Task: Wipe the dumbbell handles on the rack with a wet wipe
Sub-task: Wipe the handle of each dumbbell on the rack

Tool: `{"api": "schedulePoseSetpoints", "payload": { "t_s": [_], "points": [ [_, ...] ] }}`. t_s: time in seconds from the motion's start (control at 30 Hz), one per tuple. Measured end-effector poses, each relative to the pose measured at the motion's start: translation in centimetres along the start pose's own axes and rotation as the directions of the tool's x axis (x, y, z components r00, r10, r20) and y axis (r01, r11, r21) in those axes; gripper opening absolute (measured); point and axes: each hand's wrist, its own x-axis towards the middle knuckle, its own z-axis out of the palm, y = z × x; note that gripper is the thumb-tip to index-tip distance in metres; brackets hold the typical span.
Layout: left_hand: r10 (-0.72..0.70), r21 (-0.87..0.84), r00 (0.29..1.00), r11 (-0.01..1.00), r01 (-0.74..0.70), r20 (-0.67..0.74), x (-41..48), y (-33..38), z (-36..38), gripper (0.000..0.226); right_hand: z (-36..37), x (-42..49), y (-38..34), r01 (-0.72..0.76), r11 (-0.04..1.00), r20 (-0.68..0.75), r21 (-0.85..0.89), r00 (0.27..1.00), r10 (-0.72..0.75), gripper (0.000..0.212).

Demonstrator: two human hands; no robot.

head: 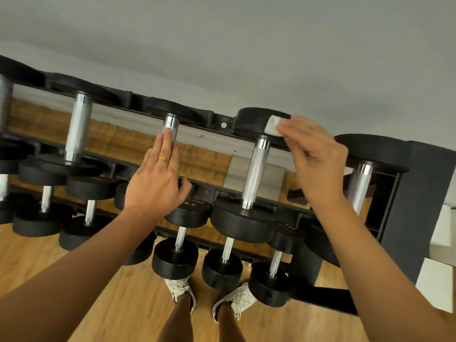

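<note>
Right hand (pixel 313 154) pinches wipe (pixel 272 125); left hand (pixel 155 178) covers handle (pixel 170 123).

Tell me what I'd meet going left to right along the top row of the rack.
cut-off handle → wide smooth handle → left hand → knurled handle → right hand, pinching the wet wipe → last handle

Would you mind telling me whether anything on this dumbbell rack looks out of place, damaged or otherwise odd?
Nothing looks spilled, damaged or askew. One oddity: the right hand holds the folded white wet wipe against a black round dumbbell head, not its knurled silver handle.
</note>
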Motion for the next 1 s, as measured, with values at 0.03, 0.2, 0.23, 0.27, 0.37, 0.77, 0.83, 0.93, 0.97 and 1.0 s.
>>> {"api": "schedulePoseSetpoints", "payload": {
  "t_s": [0.03,0.2,0.23,0.27,0.37,0.77,0.83,0.93,0.97,1.0],
  "points": [
    [0.002,0.001,1.000,1.000,-0.002,0.006,0.0,0.0,0.0,0.081,0.2,0.8,0.1,0.083,0.997,0.062,-0.010,0.995,-0.082,0.023],
    [0.006,-0.018,1.000,1.000,-0.007,-0.020,0.0,-0.1,0.0,0.079,2.2,7.1,-0.2,0.422,0.906,0.520,-0.037,0.782,-0.343,0.028],
    [0.008,-0.022,1.000,1.000,-0.009,-0.024,-0.1,-0.2,0.0,0.078,3.2,8.3,-0.6,0.467,0.883,0.617,-0.052,0.710,-0.339,0.029],
    [0.012,-0.022,1.000,1.000,-0.013,-0.027,-0.1,-0.2,0.0,0.078,4.1,9.3,-1.1,0.503,0.861,0.715,-0.075,0.629,-0.305,0.031],
    [0.023,-0.018,0.999,1.000,-0.024,-0.041,-0.1,-0.3,0.2,0.079,5.5,11.4,-2.3,0.629,0.763,0.899,-0.146,0.406,-0.163,0.033],
    [0.028,-0.065,0.998,0.997,-0.032,-0.056,-0.2,-0.6,0.6,0.074,-1.2,7.7,-0.7,0.481,0.869,0.645,-0.112,0.701,-0.305,0.031],
    [0.026,-0.052,0.998,0.998,-0.029,-0.050,-0.2,-0.5,0.5,0.074,-1.3,5.3,-0.3,0.373,0.916,0.485,-0.148,0.835,-0.261,0.029],
    [0.037,-0.043,0.999,0.998,-0.039,-0.034,-0.2,-0.5,0.3,0.075,-1.3,1.8,-0.4,0.146,0.975,0.224,-0.167,0.969,-0.107,0.027],
    [0.050,-0.032,0.998,0.998,-0.051,-0.030,-0.2,-0.5,0.3,0.075,-1.2,0.9,-0.4,0.052,0.985,0.142,-0.166,0.989,-0.028,0.027],
    [0.070,-0.013,0.997,0.997,-0.070,-0.028,-0.2,-0.4,0.3,0.073,-1.0,0.1,-0.5,-0.054,0.988,0.064,-0.148,0.996,0.064,0.027]
  ]
}}
